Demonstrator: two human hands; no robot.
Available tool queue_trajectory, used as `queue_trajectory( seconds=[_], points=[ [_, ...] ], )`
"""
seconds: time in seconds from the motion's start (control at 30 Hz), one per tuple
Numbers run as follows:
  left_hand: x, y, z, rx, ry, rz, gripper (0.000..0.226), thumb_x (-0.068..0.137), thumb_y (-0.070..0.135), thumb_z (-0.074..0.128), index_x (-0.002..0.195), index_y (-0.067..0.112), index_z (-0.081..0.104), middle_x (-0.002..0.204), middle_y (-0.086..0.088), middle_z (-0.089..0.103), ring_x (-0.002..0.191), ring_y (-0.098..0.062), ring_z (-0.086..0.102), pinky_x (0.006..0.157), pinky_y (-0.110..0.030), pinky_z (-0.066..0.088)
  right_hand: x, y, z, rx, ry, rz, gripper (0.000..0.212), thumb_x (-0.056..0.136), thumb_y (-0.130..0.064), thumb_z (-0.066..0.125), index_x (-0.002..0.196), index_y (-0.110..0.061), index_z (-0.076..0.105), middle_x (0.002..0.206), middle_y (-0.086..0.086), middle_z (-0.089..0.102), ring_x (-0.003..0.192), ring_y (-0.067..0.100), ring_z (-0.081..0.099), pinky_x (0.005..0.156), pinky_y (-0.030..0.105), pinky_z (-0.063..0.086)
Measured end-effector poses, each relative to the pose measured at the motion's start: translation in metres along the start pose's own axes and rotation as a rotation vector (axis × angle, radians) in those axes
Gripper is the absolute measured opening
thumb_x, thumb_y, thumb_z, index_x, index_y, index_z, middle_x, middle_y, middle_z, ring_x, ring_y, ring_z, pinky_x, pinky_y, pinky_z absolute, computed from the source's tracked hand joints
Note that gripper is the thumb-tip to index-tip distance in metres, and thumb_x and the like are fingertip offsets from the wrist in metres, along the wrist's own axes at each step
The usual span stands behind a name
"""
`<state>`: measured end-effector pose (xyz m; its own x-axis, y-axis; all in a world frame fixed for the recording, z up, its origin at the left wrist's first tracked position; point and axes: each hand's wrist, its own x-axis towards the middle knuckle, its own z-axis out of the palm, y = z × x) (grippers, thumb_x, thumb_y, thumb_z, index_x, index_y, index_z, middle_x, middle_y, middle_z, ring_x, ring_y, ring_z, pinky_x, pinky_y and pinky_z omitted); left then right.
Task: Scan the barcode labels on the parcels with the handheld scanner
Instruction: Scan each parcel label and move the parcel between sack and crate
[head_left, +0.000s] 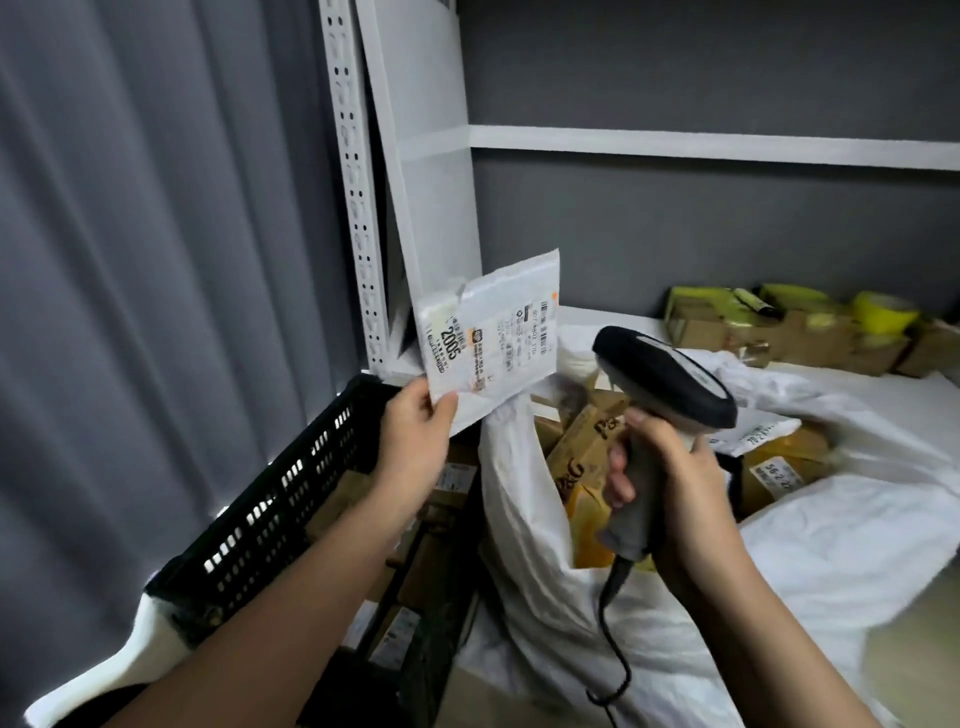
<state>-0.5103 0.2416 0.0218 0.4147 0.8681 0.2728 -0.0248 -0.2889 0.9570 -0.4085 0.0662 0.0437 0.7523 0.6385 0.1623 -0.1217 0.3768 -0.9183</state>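
Note:
My left hand (415, 441) pinches the lower corner of a flat white mailer parcel (524, 291) and holds it up, tilted. Its shipping label (493, 348), with barcodes and the number 2005, faces me. My right hand (670, 483) grips the grey handle of a handheld scanner (670, 374). The scanner's black head points left toward the label, a short gap away. Its dark cable (613, 623) hangs down below my hand.
A large white sack (519, 545) lies open below my hands, with several brown cardboard parcels (582, 441) inside. A black plastic crate (291, 493) holding boxes stands at left. White shelf uprights (358, 182) rise behind it. Boxes with yellow tape (779, 327) sit at the back right.

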Motion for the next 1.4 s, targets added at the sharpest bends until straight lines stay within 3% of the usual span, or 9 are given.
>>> queue_trajectory(
  seconds=[0.1,0.23,0.5,0.67,0.73,0.87,1.1,1.2,1.4],
  points=[
    [0.007,0.014,0.042,0.236,-0.128,0.142,0.018,0.090,0.009,0.056,0.101,0.004,0.069,0.097,-0.009,0.072,0.089,-0.025,0.067,0.082,-0.037,0.055,0.005,-0.017,-0.031,0.079,0.099,-0.009,0.004,0.095,-0.012,0.052,0.092,-0.012,0.049,0.056,0.006,0.043,0.039,0.015,0.034,0.044,0.024,0.028],
    [0.006,0.029,0.103,0.594,-0.281,0.352,0.020,0.093,0.014,0.051,0.101,0.009,0.069,0.094,-0.012,0.070,0.086,-0.030,0.062,0.065,-0.033,0.043,0.004,-0.040,-0.063,0.109,0.171,-0.034,0.013,0.097,-0.012,0.047,0.085,-0.016,0.048,0.055,0.003,0.043,0.038,0.012,0.034,0.040,0.020,0.030],
    [-0.004,0.027,0.206,1.180,-0.635,0.585,0.042,0.088,-0.004,0.044,0.124,0.014,0.058,0.115,-0.014,0.062,0.101,-0.034,0.063,0.070,-0.039,0.049,-0.002,-0.063,-0.108,0.164,0.278,-0.076,0.014,0.096,-0.014,0.050,0.083,-0.016,0.047,0.057,0.003,0.043,0.042,0.013,0.034,0.043,0.021,0.029],
    [0.011,0.006,0.227,1.171,-0.926,0.235,0.065,0.098,0.022,0.043,0.153,0.022,0.009,0.155,-0.013,0.024,0.140,-0.035,0.028,0.110,-0.050,0.027,-0.002,-0.062,-0.113,0.159,0.276,-0.046,0.011,0.095,-0.014,0.050,0.085,-0.014,0.047,0.057,0.003,0.043,0.041,0.012,0.034,0.041,0.021,0.030],
    [0.023,0.003,0.216,0.967,-0.952,0.145,0.071,0.097,0.031,0.046,0.154,0.021,0.003,0.159,-0.012,0.013,0.145,-0.032,0.020,0.117,-0.048,0.020,-0.001,-0.058,-0.108,0.149,0.234,-0.015,0.009,0.095,-0.015,0.051,0.091,-0.012,0.044,0.058,0.004,0.042,0.041,0.012,0.034,0.040,0.023,0.030],
    [0.038,0.013,0.151,0.735,-0.737,0.314,0.042,0.094,0.027,0.055,0.135,0.021,0.050,0.131,-0.006,0.058,0.117,-0.023,0.057,0.099,-0.037,0.046,-0.004,-0.046,-0.080,0.144,0.080,0.085,0.011,0.094,-0.016,0.052,0.088,-0.011,0.044,0.058,0.004,0.041,0.040,0.012,0.034,0.039,0.023,0.031],
    [0.044,-0.017,-0.030,0.863,-0.252,0.259,0.015,0.093,0.031,0.055,0.095,0.024,0.068,0.087,0.006,0.068,0.079,-0.013,0.061,0.071,-0.033,0.051,-0.017,0.005,0.013,0.049,-0.283,0.271,0.013,0.096,-0.014,0.052,0.086,-0.011,0.044,0.055,0.005,0.043,0.040,0.015,0.035,0.039,0.023,0.032],
    [0.045,-0.066,-0.095,1.004,-0.303,0.028,0.014,0.092,0.032,0.055,0.096,0.024,0.066,0.089,0.007,0.066,0.088,-0.019,0.064,0.076,-0.036,0.052,-0.020,0.047,0.055,-0.045,-0.370,0.338,0.016,0.096,-0.011,0.052,0.082,-0.008,0.045,0.052,0.005,0.045,0.039,0.016,0.036,0.038,0.023,0.032],
    [0.032,-0.159,-0.143,1.212,-0.744,-0.389,0.043,0.092,0.039,0.055,0.127,0.013,0.053,0.126,-0.009,0.059,0.112,-0.026,0.057,0.090,-0.029,0.047,-0.004,0.144,0.105,-0.228,-0.363,0.512,0.020,0.094,-0.014,0.060,0.105,-0.005,0.046,0.054,0.004,0.051,0.040,0.015,0.042,0.039,0.024,0.036]
  ],
)
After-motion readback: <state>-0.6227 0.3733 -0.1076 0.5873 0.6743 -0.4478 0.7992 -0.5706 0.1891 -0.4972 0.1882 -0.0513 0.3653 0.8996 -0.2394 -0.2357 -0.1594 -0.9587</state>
